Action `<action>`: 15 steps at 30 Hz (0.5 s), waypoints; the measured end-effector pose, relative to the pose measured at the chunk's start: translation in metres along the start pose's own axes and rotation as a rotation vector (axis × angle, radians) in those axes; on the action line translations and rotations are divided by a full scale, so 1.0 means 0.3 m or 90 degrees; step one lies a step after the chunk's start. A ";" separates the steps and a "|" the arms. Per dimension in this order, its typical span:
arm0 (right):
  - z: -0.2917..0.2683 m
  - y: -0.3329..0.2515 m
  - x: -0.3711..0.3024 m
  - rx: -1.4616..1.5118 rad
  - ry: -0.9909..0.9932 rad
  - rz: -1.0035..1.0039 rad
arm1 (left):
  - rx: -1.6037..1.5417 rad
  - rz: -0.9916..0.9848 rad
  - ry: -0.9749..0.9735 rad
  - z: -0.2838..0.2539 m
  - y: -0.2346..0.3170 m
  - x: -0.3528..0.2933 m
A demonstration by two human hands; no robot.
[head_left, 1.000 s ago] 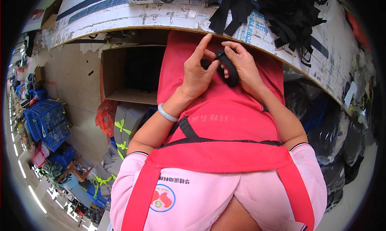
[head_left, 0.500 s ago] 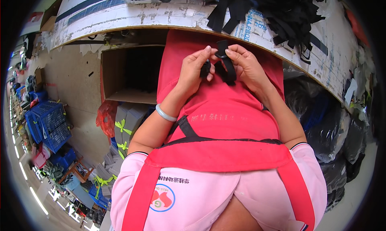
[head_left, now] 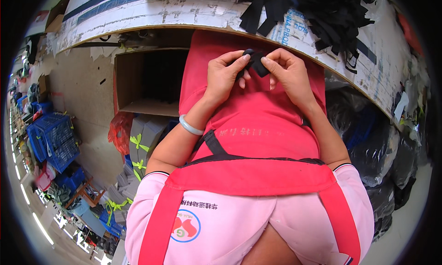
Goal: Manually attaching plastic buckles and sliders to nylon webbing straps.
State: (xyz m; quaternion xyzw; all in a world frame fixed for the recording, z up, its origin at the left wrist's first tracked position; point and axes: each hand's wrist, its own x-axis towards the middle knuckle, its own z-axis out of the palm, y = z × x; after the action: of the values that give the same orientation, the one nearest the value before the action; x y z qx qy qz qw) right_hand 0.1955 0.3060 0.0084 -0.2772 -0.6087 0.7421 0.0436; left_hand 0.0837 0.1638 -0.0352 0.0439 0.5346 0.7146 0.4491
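pinched at both ends: black strap [head_left: 258,68], bunched small, held over the red apron [head_left: 258,106], just short of the worktable's [head_left: 184,19] near edge. left hand [head_left: 222,76] closed thumb to forefinger on its left end; right hand [head_left: 291,73] likewise on the right, tips together. any buckle in the folds too dark to tell.

writing: blue capitals printed on the worktable's white covering, beside the near edge, partly under a heap of black straps [head_left: 329,20]. pale lettering across the apron, worn and upside down from above. on the pink shirt [head_left: 230,226], left chest, a line of dark characters and a round emblem [head_left: 185,226], blue-ringed with red shapes inside.

pose: elbows bent, forearms slanting inward, hands near each other, level. left lower fingers curl beneath the strap; right lower fingers hang loose, apart from it. pale bracelet [head_left: 190,126] round left wrist. open cardboard box [head_left: 152,109] below the worktable's near edge, left of apron.
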 end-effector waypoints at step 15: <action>0.039 0.041 0.009 0.162 0.041 0.160 | 0.107 0.085 0.032 0.008 -0.014 -0.021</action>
State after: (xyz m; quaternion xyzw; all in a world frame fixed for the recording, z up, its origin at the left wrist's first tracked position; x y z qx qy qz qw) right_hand 0.1911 0.2935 -0.0029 -0.3670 -0.4691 0.8033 0.0048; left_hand 0.0914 0.1613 -0.0350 0.0992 0.5996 0.6963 0.3818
